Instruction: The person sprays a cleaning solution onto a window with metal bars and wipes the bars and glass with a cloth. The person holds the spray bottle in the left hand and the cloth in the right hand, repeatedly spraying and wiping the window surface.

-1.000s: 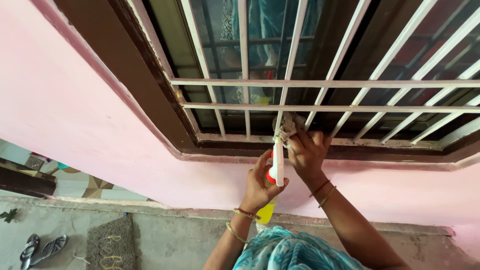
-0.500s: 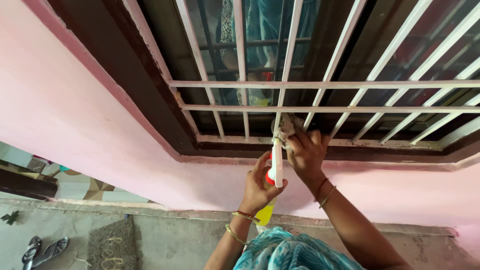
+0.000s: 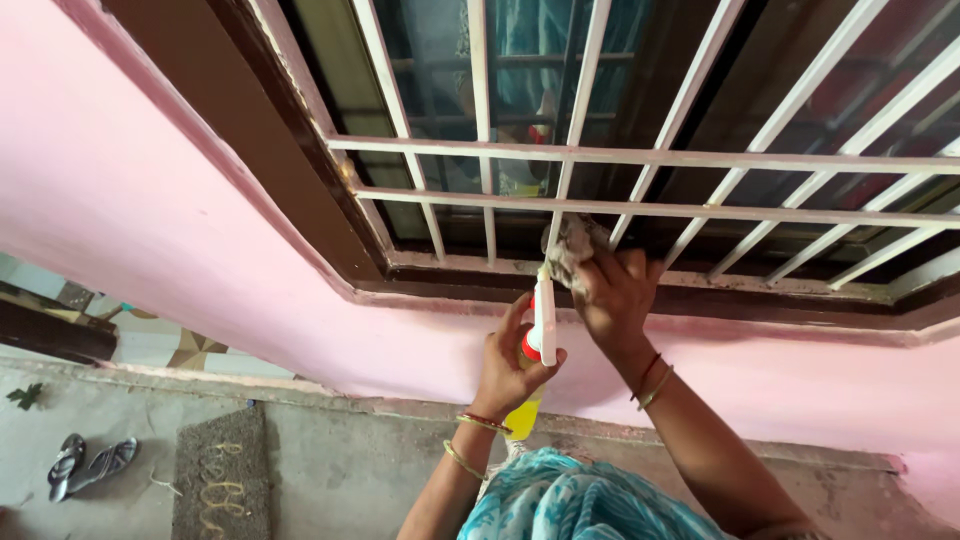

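My left hand [image 3: 512, 362] grips a spray bottle [image 3: 542, 320] with a white and red head and a yellow body, its nozzle pointing up at the window. My right hand [image 3: 612, 292] presses a crumpled grey cloth [image 3: 572, 250] against a white vertical bar of the window grille [image 3: 640, 158], just above the brown window frame [image 3: 300, 190]. The two hands are close together, nearly touching. Bangles sit on both wrists. A teal patterned garment [image 3: 570, 500] covers the bottom of the view.
A pink wall [image 3: 130, 220] surrounds the window. Below lie a concrete floor, a grey doormat [image 3: 215, 475] and a pair of sandals [image 3: 85, 465] at lower left. A dark bench edge [image 3: 50, 335] is at far left. Dark glass behind the grille shows reflections.
The view shifted slightly. Both hands stay at the same bar; the right hand with the cloth has barely moved along it.
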